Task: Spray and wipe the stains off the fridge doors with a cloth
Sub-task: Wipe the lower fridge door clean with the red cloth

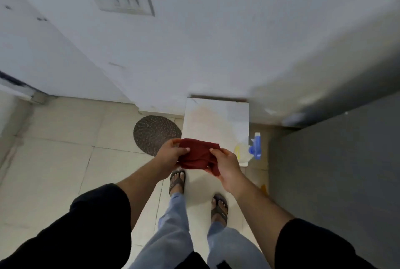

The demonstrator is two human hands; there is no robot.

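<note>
Standing in sandals on a tiled kitchen floor, I hold the dark red cloth [199, 156] bunched at waist height in front of me. My left hand [171, 154] pinches its left edge, thumb on top and fingers curled under. My right hand [227, 165] grips the right edge, fingers closed round a fold that hangs below the palm. The cloth's long axis runs side to side between the two hands, so either one could take it alone. The spray bottle [255, 146], clear-bodied with a blue trigger head, appears to stand on the floor just to the right of my right hand and lower down, close against the dark grey face I take to be the fridge [335, 171]. That puts the right hand plainly nearer to both the bottle and the door, while the left is on the far side of the cloth from them. Spraying looks not yet begun, and the next move likely calls for the right hand to let go of the cloth and reach down and to the right. A round woven mat [151, 132] lies on the floor beyond my left hand, and a pale slab [216, 121] lies ahead.
</note>
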